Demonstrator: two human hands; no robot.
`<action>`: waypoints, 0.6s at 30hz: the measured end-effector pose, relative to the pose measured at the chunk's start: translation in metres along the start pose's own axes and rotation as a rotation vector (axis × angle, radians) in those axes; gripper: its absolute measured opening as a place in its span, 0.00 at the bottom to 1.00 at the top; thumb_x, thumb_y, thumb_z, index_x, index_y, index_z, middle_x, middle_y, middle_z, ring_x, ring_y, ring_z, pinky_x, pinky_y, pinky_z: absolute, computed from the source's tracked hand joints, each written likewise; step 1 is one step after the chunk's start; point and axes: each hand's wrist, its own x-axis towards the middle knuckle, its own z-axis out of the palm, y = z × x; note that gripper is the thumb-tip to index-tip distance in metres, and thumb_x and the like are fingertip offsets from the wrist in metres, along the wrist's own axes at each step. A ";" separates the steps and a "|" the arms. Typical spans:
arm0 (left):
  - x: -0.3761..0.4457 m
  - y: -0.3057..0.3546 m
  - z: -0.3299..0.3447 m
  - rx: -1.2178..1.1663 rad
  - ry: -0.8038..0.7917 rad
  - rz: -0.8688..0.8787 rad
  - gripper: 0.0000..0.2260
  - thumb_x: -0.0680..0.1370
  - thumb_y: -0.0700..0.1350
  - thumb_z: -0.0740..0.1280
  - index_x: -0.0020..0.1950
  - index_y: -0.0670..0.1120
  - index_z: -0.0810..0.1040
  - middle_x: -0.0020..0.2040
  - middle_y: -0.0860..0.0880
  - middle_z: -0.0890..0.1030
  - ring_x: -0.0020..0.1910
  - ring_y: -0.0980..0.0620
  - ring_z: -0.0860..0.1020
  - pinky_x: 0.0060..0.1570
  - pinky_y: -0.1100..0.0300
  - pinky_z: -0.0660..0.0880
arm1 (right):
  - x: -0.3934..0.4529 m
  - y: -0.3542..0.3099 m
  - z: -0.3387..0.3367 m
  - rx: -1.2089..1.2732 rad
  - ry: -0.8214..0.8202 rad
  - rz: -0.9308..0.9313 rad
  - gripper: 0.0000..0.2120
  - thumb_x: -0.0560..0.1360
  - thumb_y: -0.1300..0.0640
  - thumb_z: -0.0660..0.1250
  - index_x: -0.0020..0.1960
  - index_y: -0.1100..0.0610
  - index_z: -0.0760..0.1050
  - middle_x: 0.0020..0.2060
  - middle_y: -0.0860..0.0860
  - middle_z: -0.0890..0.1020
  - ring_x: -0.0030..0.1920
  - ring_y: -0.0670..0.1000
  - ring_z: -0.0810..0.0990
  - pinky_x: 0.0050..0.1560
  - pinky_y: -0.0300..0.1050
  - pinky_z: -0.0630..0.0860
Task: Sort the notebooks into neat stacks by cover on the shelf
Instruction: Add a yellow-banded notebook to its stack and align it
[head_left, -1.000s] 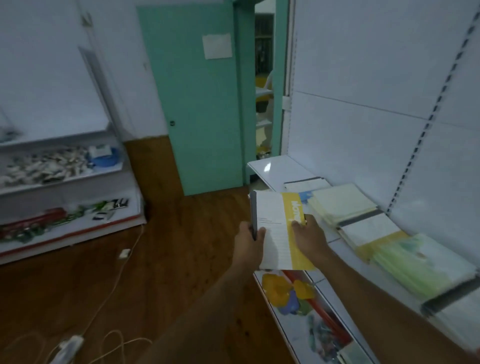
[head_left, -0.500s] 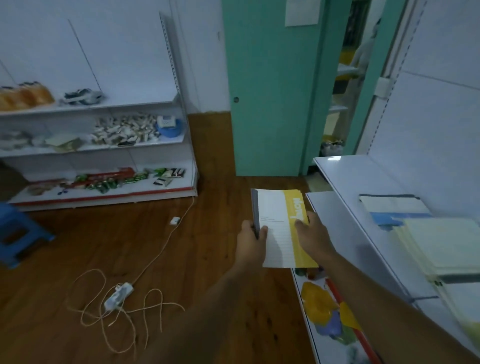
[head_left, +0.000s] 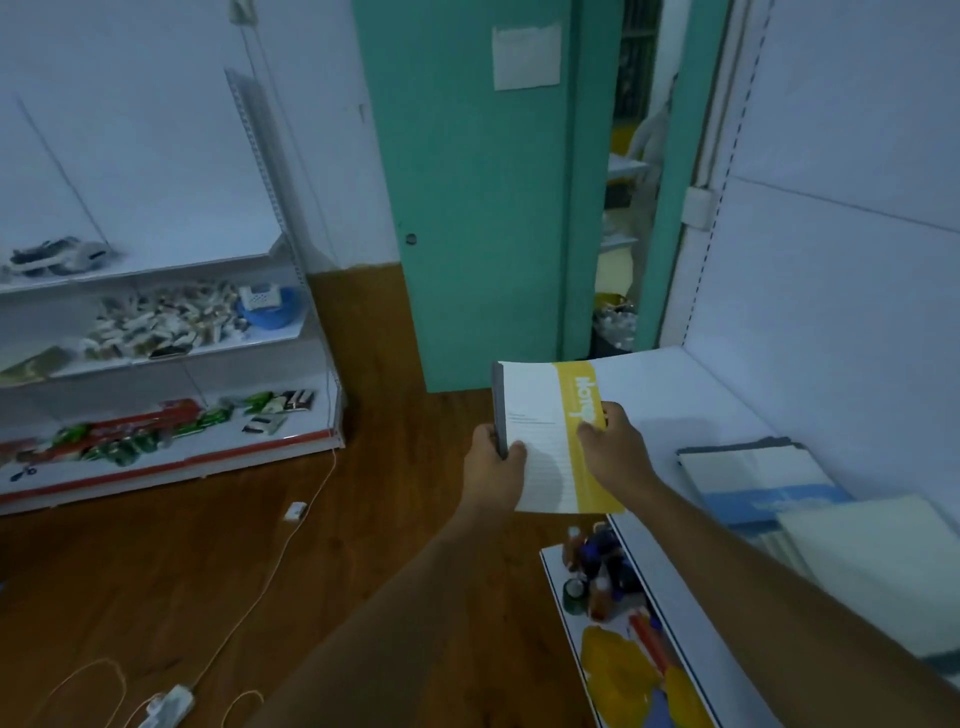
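Observation:
I hold a small stack of white-and-yellow notebooks (head_left: 540, 415) in front of me, over the left end of the white shelf (head_left: 675, 395). My left hand (head_left: 491, 467) grips the grey spine edge, thumb on the cover. My right hand (head_left: 613, 441) grips the yellow-striped right edge. On the shelf to the right lies a notebook stack with a blue-and-white cover (head_left: 753, 478), and closer to me a stack with pale cream covers (head_left: 872, 551). My right forearm hides part of that nearer stack.
A lower shelf (head_left: 571, 623) below holds small bottles and yellow packets. A teal door (head_left: 467, 208) stands ahead, ajar on its right. Another white rack with goods (head_left: 156, 332) stands at the left. Cables and a power strip (head_left: 166, 706) lie on the wooden floor.
My view has swung left and down, so the notebook stacks on the shelf slid to the right edge. Both hands keep the same grip on the stack, now over the shelf's bare left end.

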 end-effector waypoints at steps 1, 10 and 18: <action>0.008 0.004 0.008 -0.008 -0.024 0.010 0.10 0.81 0.46 0.62 0.60 0.47 0.66 0.53 0.53 0.73 0.46 0.57 0.75 0.34 0.69 0.71 | 0.007 0.003 -0.006 0.003 0.020 0.023 0.14 0.77 0.56 0.59 0.62 0.56 0.69 0.46 0.52 0.78 0.43 0.53 0.77 0.42 0.47 0.73; 0.060 0.049 0.148 -0.004 -0.513 0.200 0.13 0.78 0.40 0.63 0.63 0.47 0.70 0.51 0.51 0.77 0.51 0.49 0.76 0.49 0.58 0.70 | 0.032 0.070 -0.116 -0.009 0.467 0.325 0.14 0.76 0.55 0.60 0.61 0.57 0.69 0.53 0.58 0.79 0.54 0.59 0.77 0.52 0.50 0.72; -0.008 0.052 0.254 0.004 -0.938 0.351 0.15 0.79 0.38 0.62 0.66 0.45 0.74 0.50 0.49 0.78 0.43 0.54 0.75 0.35 0.72 0.70 | -0.063 0.139 -0.190 -0.089 0.833 0.608 0.17 0.77 0.53 0.60 0.63 0.58 0.68 0.54 0.57 0.79 0.49 0.58 0.78 0.49 0.48 0.74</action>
